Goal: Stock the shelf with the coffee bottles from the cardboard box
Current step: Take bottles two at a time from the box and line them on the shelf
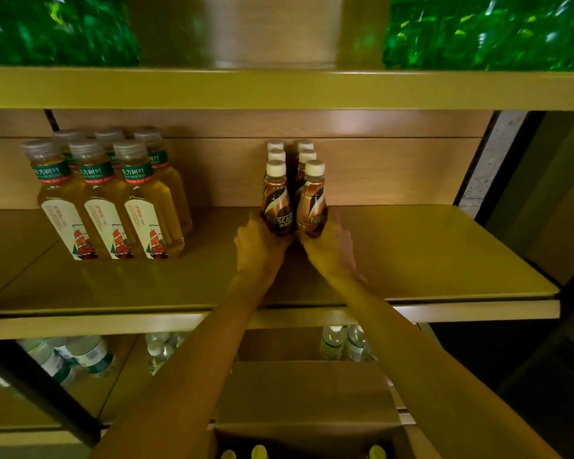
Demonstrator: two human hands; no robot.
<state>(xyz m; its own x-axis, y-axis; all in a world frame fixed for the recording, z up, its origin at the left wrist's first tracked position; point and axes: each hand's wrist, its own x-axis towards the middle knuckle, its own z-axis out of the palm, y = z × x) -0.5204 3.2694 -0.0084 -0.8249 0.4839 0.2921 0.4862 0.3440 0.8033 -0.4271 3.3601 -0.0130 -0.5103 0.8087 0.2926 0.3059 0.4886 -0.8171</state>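
Several brown coffee bottles with white caps stand in two rows on the middle shelf [428, 260]. My left hand [259, 246] grips the front bottle of the left row [277, 200]. My right hand [332, 246] grips the front bottle of the right row [312, 203]. Both bottles are upright and rest on the shelf board. Below, the open cardboard box [305, 392] sits between my forearms, and the caps of more bottles [259, 452] show at its bottom edge.
Several yellow tea bottles [110, 200] stand on the same shelf to the left. Green packs [57, 28] fill the upper shelf at both ends. Clear water bottles [80, 356] lie and stand on the lower shelf. The shelf's dark upright post [478, 160] is at the right.
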